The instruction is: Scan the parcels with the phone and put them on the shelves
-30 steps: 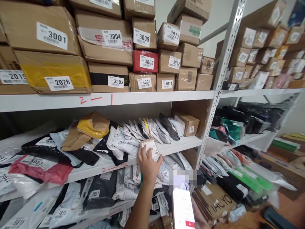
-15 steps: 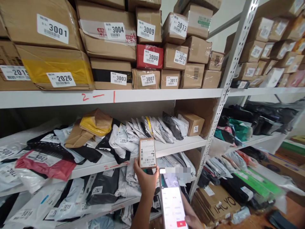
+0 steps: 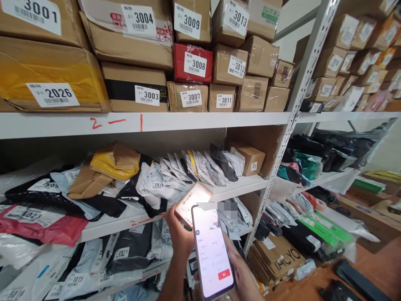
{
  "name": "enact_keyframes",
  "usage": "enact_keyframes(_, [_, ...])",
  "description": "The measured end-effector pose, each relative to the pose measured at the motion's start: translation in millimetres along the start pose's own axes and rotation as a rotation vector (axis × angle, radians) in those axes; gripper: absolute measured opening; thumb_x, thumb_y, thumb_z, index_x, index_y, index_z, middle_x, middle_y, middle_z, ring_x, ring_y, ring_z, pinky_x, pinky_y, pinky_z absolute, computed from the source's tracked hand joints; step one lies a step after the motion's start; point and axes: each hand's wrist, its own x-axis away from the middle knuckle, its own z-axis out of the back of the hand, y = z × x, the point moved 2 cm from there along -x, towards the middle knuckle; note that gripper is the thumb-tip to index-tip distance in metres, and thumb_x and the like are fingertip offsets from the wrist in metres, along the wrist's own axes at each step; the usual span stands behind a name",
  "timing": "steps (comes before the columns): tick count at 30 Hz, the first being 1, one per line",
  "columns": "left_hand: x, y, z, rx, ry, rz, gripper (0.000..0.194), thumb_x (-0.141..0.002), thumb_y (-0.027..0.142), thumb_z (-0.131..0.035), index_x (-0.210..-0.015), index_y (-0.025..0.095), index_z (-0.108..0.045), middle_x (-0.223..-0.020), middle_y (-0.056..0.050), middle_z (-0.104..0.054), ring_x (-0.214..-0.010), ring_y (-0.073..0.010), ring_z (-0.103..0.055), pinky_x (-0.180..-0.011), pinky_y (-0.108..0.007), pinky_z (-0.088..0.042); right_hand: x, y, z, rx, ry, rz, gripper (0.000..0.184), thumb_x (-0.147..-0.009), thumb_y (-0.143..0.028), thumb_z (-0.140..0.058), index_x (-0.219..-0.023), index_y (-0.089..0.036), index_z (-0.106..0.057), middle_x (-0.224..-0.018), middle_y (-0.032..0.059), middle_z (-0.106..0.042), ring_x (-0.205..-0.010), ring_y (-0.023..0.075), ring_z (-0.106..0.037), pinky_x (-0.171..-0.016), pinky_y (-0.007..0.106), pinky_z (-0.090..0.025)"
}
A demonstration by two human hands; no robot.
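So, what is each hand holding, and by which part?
The left hand holds a labelled box by its near end; the right hand, a phone by its right edge.

Open space runs in a band beneath the upper shelf (image 3: 188, 122), above the row of bagged parcels (image 3: 202, 167) at centre. A bare strip of the middle shelf (image 3: 246, 187), right of centre, admits entry from the front. There the perforated upright (image 3: 307, 71) bars sideways passage, with a carton (image 3: 252, 159) just left of it. At lower centre, the phone (image 3: 211, 255) in the right hand (image 3: 239, 265) and the small box (image 3: 189, 203) in the left hand (image 3: 182, 235) obstruct the lower tier.
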Motion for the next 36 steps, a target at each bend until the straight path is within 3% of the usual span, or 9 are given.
enact_keyframes(5, [-80, 17, 8.6, 0.063, -0.572, -0.161, 0.063, -0.072, 0.01, -0.05, -0.133, 0.022, -0.05, -0.128, -0.008, -0.051, -0.123, -0.0251, -0.05, -0.107, -0.042, -0.042, -6, -12, 34, 0.077, 0.02, 0.09, 0.08, -0.084, -0.048, -0.072, -0.15, -0.026, -0.032, -0.11, 0.0166, -0.071, -0.082, 0.0355, -0.073, -0.04, 0.032, -0.055])
enact_keyframes(7, [-101, 11, -0.4, -0.097, -0.65, -0.205, 0.055, -0.074, 0.008, -0.046, -0.125, 0.021, -0.06, -0.13, -0.009, -0.05, -0.125, -0.0255, -0.049, -0.109, -0.043, -0.041, -18, -14, 43, 0.085, 0.011, 0.123, 0.087, -0.085, -0.05, -0.07, -0.153, -0.026, -0.022, -0.105, 0.0166, -0.072, -0.083, 0.037, -0.072, -0.036, 0.03, -0.054])
enact_keyframes(13, [-86, 17, -37.3, -0.551, -0.408, -0.465, 0.046, -0.086, 0.006, -0.039, -0.124, 0.014, -0.064, -0.128, -0.014, -0.056, -0.124, -0.0284, -0.048, -0.108, -0.044, -0.041, -43, -24, 64, 0.025, 0.037, 0.223, 0.08, -0.087, -0.048, -0.069, -0.151, -0.029, -0.026, -0.107, 0.0133, -0.071, -0.085, 0.0342, -0.072, -0.035, 0.025, -0.052])
enact_keyframes(17, [-60, 46, -61.3, -0.606, -0.289, -0.307, 0.056, -0.083, 0.034, -0.061, -0.13, 0.004, -0.056, -0.134, -0.025, -0.049, -0.135, -0.0402, -0.035, -0.109, -0.055, -0.036, -36, -33, 68, 0.032, 0.058, 0.224, 0.082, -0.086, -0.049, -0.07, -0.151, -0.03, -0.025, -0.106, 0.0133, -0.072, -0.084, 0.0348, -0.072, -0.036, 0.027, -0.053])
enact_keyframes(20, [-53, 60, -69.9, -0.565, -0.242, -0.201, 0.071, -0.067, 0.047, -0.076, -0.126, 0.011, -0.059, -0.141, -0.025, -0.04, -0.139, -0.0514, -0.018, -0.104, -0.069, -0.033, -25, -37, 67, 0.049, 0.075, 0.215, 0.088, -0.087, -0.049, -0.069, -0.154, -0.028, -0.017, -0.105, 0.0146, -0.073, -0.087, 0.0374, -0.072, -0.036, 0.028, -0.053])
enact_keyframes(25, [-36, 59, -51.7, -0.296, -0.197, -0.291, 0.028, -0.08, 0.017, -0.061, -0.107, 0.018, -0.067, -0.13, -0.014, -0.047, -0.137, -0.0352, -0.033, -0.112, -0.054, -0.034, -5, -38, 75, 0.038, 0.108, 0.188, 0.091, -0.086, -0.055, -0.067, -0.156, -0.03, -0.015, -0.112, 0.0161, -0.072, -0.088, 0.0394, -0.071, -0.036, 0.031, -0.052])
enact_keyframes(28, [-11, 56, -43.9, -0.264, -0.042, -0.247, 0.028, -0.086, 0.013, -0.052, -0.111, 0.019, -0.064, -0.14, -0.014, -0.039, -0.139, -0.0317, -0.034, -0.113, -0.051, -0.036, 3, -37, 81, 0.014, 0.133, 0.169, 0.091, -0.087, -0.057, -0.064, -0.157, -0.032, -0.011, -0.117, 0.0159, -0.07, -0.09, 0.0402, -0.07, -0.037, 0.035, -0.052])
enact_keyframes(33, [19, 40, -63.8, -0.396, 0.179, -0.131, 0.051, -0.074, 0.043, -0.077, -0.106, 0.013, -0.052, -0.14, -0.025, -0.03, -0.135, -0.0403, -0.035, -0.103, -0.054, -0.046, 8, -35, 75, -0.022, 0.134, 0.132, 0.094, -0.088, -0.055, -0.06, -0.157, -0.028, -0.003, -0.117, 0.0168, -0.07, -0.091, 0.041, -0.069, -0.051, 0.048, -0.059])
enact_keyframes(36, [20, 29, -71.2, -0.409, 0.23, -0.151, 0.055, -0.072, 0.041, -0.077, -0.109, 0.014, -0.047, -0.137, -0.025, -0.033, -0.135, -0.0396, -0.036, -0.096, -0.051, -0.051, 8, -34, 70, -0.022, 0.092, 0.107, 0.09, -0.089, -0.055, -0.059, -0.157, -0.028, -0.006, -0.116, 0.0168, -0.07, -0.093, 0.0408, -0.069, -0.057, 0.051, -0.06])
